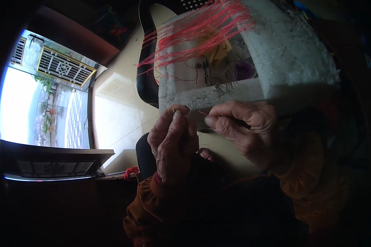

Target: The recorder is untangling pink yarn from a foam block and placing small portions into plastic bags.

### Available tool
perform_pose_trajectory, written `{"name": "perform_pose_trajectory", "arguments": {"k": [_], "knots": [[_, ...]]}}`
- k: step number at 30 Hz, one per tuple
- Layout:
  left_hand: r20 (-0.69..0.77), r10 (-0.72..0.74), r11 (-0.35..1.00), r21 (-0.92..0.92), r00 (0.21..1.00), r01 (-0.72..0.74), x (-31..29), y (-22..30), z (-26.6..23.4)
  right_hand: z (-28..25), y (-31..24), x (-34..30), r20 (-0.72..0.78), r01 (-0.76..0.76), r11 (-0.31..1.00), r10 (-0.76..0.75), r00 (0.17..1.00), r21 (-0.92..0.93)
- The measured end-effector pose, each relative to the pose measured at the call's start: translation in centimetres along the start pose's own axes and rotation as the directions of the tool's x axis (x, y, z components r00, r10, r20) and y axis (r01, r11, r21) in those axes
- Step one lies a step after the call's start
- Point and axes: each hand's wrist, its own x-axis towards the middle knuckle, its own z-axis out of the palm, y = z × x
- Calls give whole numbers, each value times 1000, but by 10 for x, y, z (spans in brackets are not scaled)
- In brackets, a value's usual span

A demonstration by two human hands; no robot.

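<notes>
In front of the near wall of a white foam box (292, 61), my two hands face each other with a small gap between them. My left hand (173, 140) is closed in a pinch on a thin, shiny needle (189, 110). The fingers of my right hand (247, 129) pinch a red thread (201, 112), whose short end sticks out toward the needle. Many pink-red threads (198, 37) lie across the top of the box. Several needles (226, 87) rest on its near rim, and more are stuck in its right side.
Inside the box lie yellow paper (218, 52), a purple item (245, 71) and dark, slim tools (206, 71). The box stands by a black chair (146, 90). A bright open doorway (49, 107) is at the left. A red bundle (130, 172) lies lower left, near a bare foot (206, 154).
</notes>
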Motion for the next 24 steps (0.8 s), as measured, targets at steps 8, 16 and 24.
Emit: {"name": "perform_pose_trajectory", "arguments": {"k": [8,16,24], "knots": [[46,-61,996,-69,997,64,6,-1,-2,-6,1,5,70,43,999,-44,997,12],[43,-22,1000,-20,999,23,6,-2,-4,1,2,1,117,237,957,-220,969,-169],[73,16,1000,21,997,-17,7,-6,1,-5,4,-3,79,-87,976,72,994,198]]}}
